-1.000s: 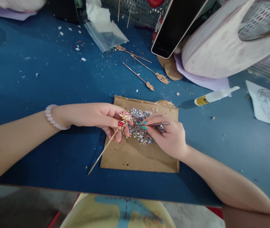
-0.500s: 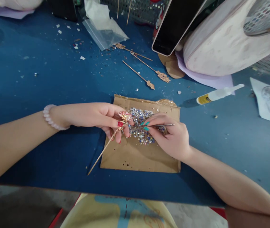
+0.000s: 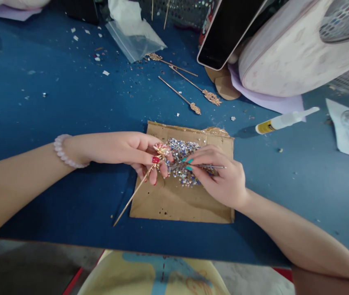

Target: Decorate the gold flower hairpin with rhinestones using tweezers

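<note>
The person's left hand (image 3: pixel 128 149) is closed on a gold-coloured hairpin (image 3: pixel 162 150), pinching it just under its pink decorated head; the thin stem points down to the left, toward the near edge of the blue table (image 3: pixel 54 213). The right hand (image 3: pixel 225 176) has its thumb and fingertips pressed together on a slim metal tool (image 3: pixel 215 166), which lies almost level. From here I cannot tell what its tip is touching. Both hands are above a piece of cardboard (image 3: pixel 177 205), where many small rhinestones (image 3: pixel 183 147), blue and silver, are lying in a heap, and the hairpin's head is at the left side of this heap. Farther back I see three other hairpins (image 3: pixel 195 107), and to the right a glue bottle (image 3: pixel 280 121) with yellow label.
</note>
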The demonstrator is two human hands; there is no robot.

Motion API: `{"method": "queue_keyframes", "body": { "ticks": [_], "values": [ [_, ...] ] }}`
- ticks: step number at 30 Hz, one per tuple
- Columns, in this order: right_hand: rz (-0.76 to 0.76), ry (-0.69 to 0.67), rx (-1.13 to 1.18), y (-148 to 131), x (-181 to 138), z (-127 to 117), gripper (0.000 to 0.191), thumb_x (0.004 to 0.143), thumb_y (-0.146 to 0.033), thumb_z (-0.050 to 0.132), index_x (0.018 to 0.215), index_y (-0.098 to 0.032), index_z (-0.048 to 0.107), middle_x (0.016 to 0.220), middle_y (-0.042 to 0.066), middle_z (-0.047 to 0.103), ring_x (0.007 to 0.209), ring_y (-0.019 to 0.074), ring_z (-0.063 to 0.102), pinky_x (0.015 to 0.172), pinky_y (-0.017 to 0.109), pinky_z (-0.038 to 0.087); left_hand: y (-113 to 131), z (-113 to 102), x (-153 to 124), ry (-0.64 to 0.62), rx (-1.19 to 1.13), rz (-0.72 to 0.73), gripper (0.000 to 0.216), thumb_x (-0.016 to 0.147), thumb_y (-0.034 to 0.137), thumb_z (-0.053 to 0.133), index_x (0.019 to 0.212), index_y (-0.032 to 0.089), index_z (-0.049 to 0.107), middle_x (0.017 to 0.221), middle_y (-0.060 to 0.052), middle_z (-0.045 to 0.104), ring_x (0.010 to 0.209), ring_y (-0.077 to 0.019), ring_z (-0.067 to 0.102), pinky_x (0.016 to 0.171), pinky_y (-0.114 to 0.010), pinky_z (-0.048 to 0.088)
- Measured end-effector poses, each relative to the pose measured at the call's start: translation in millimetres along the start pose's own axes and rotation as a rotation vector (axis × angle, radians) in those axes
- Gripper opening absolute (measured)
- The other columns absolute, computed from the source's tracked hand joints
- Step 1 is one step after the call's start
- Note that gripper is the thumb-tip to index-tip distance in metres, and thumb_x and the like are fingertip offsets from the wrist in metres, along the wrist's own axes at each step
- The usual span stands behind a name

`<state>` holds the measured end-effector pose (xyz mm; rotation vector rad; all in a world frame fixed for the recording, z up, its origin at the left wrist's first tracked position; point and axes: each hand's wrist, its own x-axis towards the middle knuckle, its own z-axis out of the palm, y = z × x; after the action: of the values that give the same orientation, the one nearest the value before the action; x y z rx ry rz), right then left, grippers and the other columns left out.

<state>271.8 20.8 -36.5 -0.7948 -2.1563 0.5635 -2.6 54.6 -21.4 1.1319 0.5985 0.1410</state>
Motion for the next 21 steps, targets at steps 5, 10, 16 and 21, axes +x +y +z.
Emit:
{"method": "queue_keyframes", "body": {
  "ticks": [5,10,16,21],
  "values": [
    [-0.022,0.001,-0.016,-0.8,0.4,-0.3,0.018,0.092,-0.007,0.068,0.094,-0.025,0.069,0.087,0.002,0.081,0.084,0.0196,0.078,0.079,0.039,0.063,0.5,-0.7,-0.9,-0.014,0.021,0.002,0.012,0.097,0.025,0.067,0.107,0.020,0.071,0.104,-0.005,0.079,0.092,-0.0206,0.078,0.077,-0.027,0.062],
    [-0.015,-0.002,-0.014,-0.5,0.1,0.7,0.018,0.091,-0.007,0.068,0.094,-0.025,0.069,0.087,0.002,0.081,0.084,0.0197,0.078,0.079,0.039,0.064,1.6,0.7,-0.6,0.000,0.022,0.001,0.013,0.096,0.025,0.068,0.107,0.019,0.071,0.105,-0.006,0.078,0.092,-0.0205,0.078,0.076,-0.027,0.062],
    [0.048,0.004,0.019,0.9,-1.3,0.8,0.016,0.092,-0.010,0.068,0.092,-0.025,0.070,0.087,0.002,0.080,0.084,0.0202,0.078,0.081,0.040,0.065,0.8,0.5,-1.5,0.002,0.011,-0.013,0.014,0.096,0.027,0.069,0.108,0.020,0.071,0.109,-0.007,0.078,0.092,-0.0210,0.078,0.076,-0.028,0.063],
    [0.039,-0.003,0.015,1.3,-1.3,1.0,0.017,0.092,-0.008,0.069,0.093,-0.025,0.070,0.087,0.002,0.080,0.085,0.0200,0.078,0.080,0.039,0.065,-0.8,-0.2,-2.0,0.011,0.001,-0.009,0.016,0.096,0.027,0.070,0.110,0.020,0.070,0.116,-0.008,0.078,0.092,-0.0211,0.078,0.075,-0.029,0.063]
  ]
}}
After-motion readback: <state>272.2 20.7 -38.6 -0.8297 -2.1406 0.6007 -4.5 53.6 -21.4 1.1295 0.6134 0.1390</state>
